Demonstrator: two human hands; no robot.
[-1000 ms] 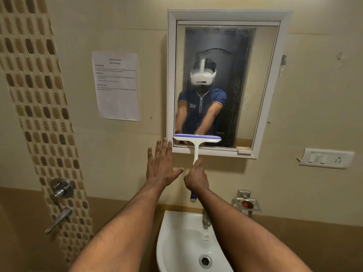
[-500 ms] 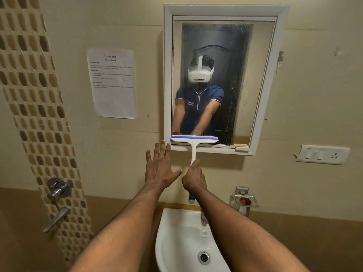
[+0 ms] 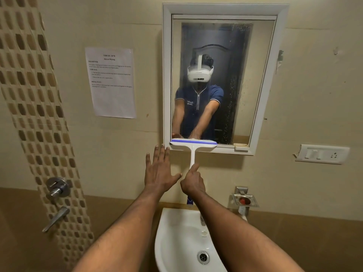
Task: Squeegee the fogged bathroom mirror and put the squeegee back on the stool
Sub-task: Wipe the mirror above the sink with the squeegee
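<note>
A white-framed mirror [image 3: 261, 75] hangs on the beige wall, with droplets and haze in a strip right of centre and along its top. The white squeegee [image 3: 193, 147] with a blue blade edge lies across the mirror's bottom left frame, its handle pointing down. My right hand [image 3: 193, 183] is shut on the handle, index finger stretched up along it. My left hand [image 3: 159, 171] rests flat and open on the wall, just left of the handle, below the mirror's left corner. No stool is in view.
A white basin [image 3: 176, 242] with a tap sits right below my arms. A printed sheet [image 3: 112, 83] is taped left of the mirror. Shower valves [image 3: 58, 187] stand on the mosaic strip at left. A soap holder [image 3: 244, 200] and a switch plate [image 3: 322, 154] are at right.
The squeegee has slid slightly lower, from the bottom of the glass onto the lower frame. Both hands keep the same pose.
</note>
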